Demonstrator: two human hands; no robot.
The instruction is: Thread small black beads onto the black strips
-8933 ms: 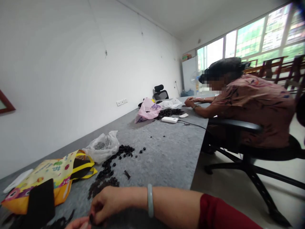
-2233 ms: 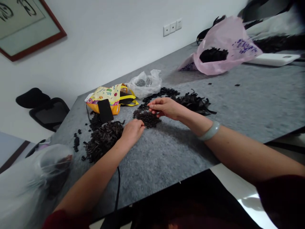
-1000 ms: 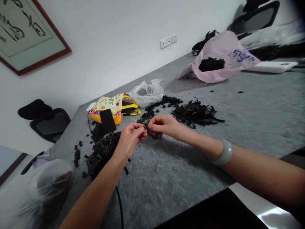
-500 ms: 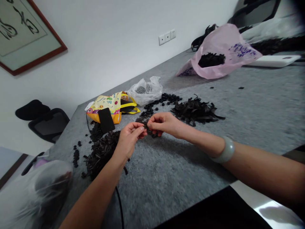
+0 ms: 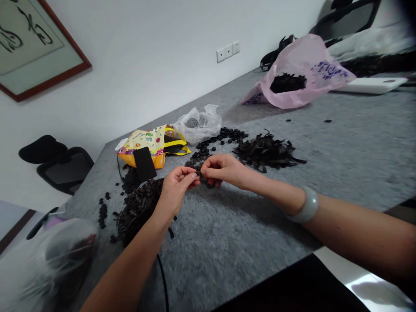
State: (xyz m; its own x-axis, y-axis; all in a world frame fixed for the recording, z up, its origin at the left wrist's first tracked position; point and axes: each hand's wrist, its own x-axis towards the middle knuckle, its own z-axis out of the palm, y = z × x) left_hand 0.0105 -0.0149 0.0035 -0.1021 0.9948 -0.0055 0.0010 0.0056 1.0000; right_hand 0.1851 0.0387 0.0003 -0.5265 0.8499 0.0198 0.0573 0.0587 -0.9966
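Observation:
My left hand (image 5: 177, 186) and my right hand (image 5: 224, 170) meet fingertip to fingertip above the grey table (image 5: 227, 242). Each hand is closed in a pinch, and what lies between the fingertips is too small to make out. Just behind and below the fingers is a heap of small dark pieces (image 5: 210, 183). Small black round pieces (image 5: 231, 133) are scattered beyond it. A pile of black strips (image 5: 268, 151) lies behind my right hand, and another pile of black strips (image 5: 138, 208) lies beside my left forearm.
A yellow patterned bag (image 5: 143, 141) has a black phone (image 5: 144, 164) leaning on it. Near the wall sits a clear plastic bag (image 5: 198, 125). At the back right lie a pink bag (image 5: 299, 52) holding black strips and a white box (image 5: 373, 85). A black cable (image 5: 163, 277) runs past my left forearm.

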